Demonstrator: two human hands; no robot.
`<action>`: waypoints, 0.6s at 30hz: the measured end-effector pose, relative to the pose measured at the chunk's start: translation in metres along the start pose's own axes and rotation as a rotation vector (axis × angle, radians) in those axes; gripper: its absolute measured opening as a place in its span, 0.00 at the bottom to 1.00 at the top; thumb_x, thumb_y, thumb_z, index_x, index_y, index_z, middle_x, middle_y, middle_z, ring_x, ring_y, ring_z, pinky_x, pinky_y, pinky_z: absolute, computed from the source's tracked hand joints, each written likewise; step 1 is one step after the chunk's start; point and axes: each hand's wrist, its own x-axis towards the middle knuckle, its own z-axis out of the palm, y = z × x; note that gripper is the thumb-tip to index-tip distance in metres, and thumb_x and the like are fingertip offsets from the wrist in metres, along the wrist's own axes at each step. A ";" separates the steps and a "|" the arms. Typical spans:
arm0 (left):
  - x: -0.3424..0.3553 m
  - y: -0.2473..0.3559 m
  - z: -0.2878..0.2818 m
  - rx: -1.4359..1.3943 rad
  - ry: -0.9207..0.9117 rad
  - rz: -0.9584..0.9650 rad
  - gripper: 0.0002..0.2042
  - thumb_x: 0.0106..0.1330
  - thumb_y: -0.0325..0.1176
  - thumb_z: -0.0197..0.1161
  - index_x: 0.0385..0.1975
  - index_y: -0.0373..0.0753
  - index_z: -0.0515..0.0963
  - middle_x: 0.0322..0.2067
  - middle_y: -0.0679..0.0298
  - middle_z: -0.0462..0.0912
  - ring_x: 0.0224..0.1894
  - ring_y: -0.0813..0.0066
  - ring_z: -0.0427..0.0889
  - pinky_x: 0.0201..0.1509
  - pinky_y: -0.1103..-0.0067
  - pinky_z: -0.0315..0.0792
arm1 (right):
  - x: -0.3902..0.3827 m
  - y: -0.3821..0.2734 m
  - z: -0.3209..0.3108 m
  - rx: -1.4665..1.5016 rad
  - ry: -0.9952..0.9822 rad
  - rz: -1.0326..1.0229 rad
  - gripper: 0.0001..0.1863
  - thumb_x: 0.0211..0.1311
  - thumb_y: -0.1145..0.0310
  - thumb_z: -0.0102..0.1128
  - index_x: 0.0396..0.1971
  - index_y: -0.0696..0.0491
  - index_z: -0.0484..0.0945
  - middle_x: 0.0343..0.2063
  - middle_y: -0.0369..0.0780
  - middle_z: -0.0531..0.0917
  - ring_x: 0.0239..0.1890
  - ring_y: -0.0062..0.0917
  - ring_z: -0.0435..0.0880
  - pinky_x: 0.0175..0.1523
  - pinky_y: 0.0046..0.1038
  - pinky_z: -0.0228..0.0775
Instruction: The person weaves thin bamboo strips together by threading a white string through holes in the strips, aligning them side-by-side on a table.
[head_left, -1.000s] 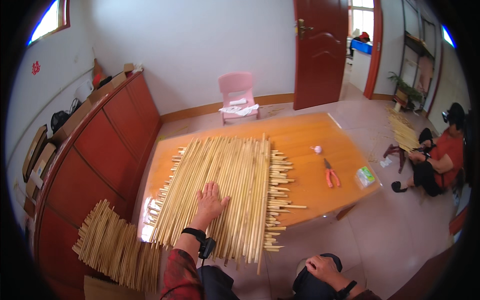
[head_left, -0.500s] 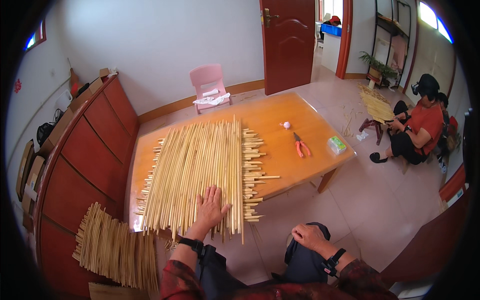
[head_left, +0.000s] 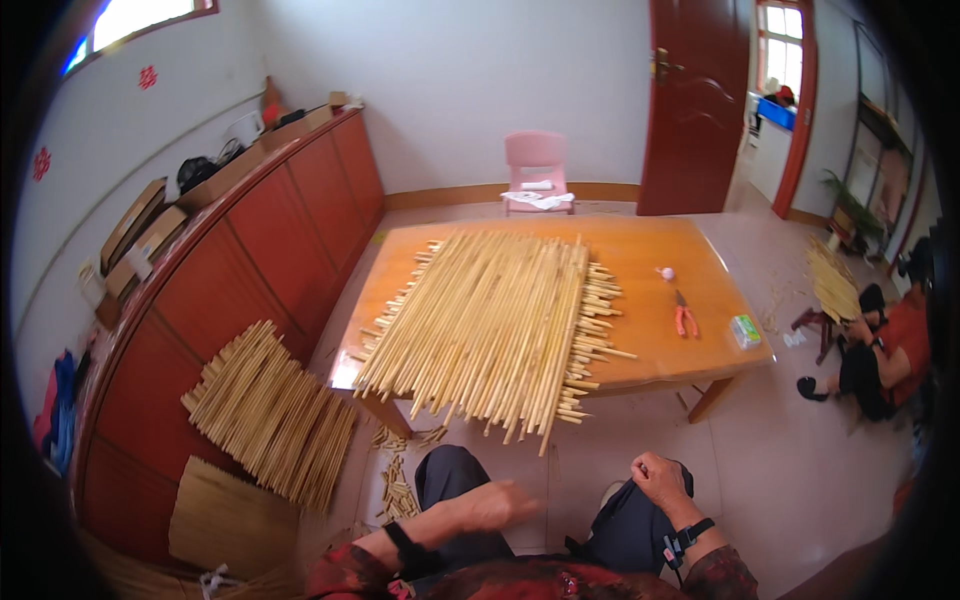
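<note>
A wide mat-like layer of pale reed sticks lies across the table, running front to back and sticking out over its near edge. Beneath it are sticks laid crosswise, their ends showing along both sides. My left hand hovers over my lap, off the sticks, and motion smears its fingers. My right hand rests on my right knee, fingers curled in with nothing visible in them. Neither hand touches the sticks.
Red-handled pliers, a small pale ball and a green-white packet lie on the orange table. More bundled sticks lean by the red cabinet. A pink chair stands behind; a person sits at right.
My left hand has lifted off the stick layer and drawn back over my lap. The view has swung left, bringing more of the cabinet in. My right hand stays on the knee.
</note>
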 end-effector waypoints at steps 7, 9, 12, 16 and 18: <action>-0.073 0.018 0.056 0.081 0.523 -0.519 0.13 0.54 0.36 0.57 0.38 0.42 0.75 0.47 0.66 0.72 0.61 0.68 0.59 0.63 0.60 0.43 | 0.014 -0.004 0.008 -0.093 -0.168 -0.245 0.03 0.45 0.71 0.58 0.22 0.51 0.75 0.17 0.41 0.78 0.22 0.33 0.79 0.29 0.28 0.71; -0.070 0.017 0.059 0.062 0.579 -0.573 0.09 0.53 0.34 0.58 0.34 0.44 0.77 0.46 0.68 0.73 0.61 0.67 0.58 0.64 0.60 0.43 | 0.015 -0.009 0.013 -0.064 -0.053 -0.166 0.04 0.44 0.70 0.59 0.23 0.52 0.75 0.17 0.41 0.78 0.22 0.33 0.79 0.28 0.29 0.70; -0.064 0.011 0.054 0.054 0.550 -0.481 0.08 0.53 0.35 0.56 0.32 0.42 0.76 0.42 0.69 0.75 0.60 0.67 0.60 0.64 0.58 0.43 | 0.018 -0.011 0.015 -0.066 -0.027 -0.131 0.04 0.43 0.72 0.59 0.22 0.51 0.74 0.17 0.42 0.77 0.23 0.34 0.79 0.31 0.30 0.71; -0.059 0.007 0.050 0.036 0.465 -0.429 0.08 0.55 0.37 0.54 0.21 0.40 0.74 0.28 0.65 0.75 0.53 0.64 0.67 0.64 0.58 0.42 | 0.026 -0.009 0.021 -0.080 -0.066 -0.206 0.04 0.43 0.73 0.59 0.21 0.52 0.73 0.16 0.42 0.76 0.21 0.34 0.78 0.29 0.29 0.69; -0.062 0.006 0.054 -0.012 0.558 -0.460 0.08 0.55 0.38 0.54 0.21 0.41 0.74 0.28 0.64 0.76 0.52 0.65 0.67 0.65 0.59 0.42 | 0.025 -0.010 0.021 -0.094 0.004 -0.293 0.04 0.44 0.74 0.58 0.21 0.53 0.73 0.16 0.42 0.75 0.19 0.32 0.76 0.27 0.28 0.67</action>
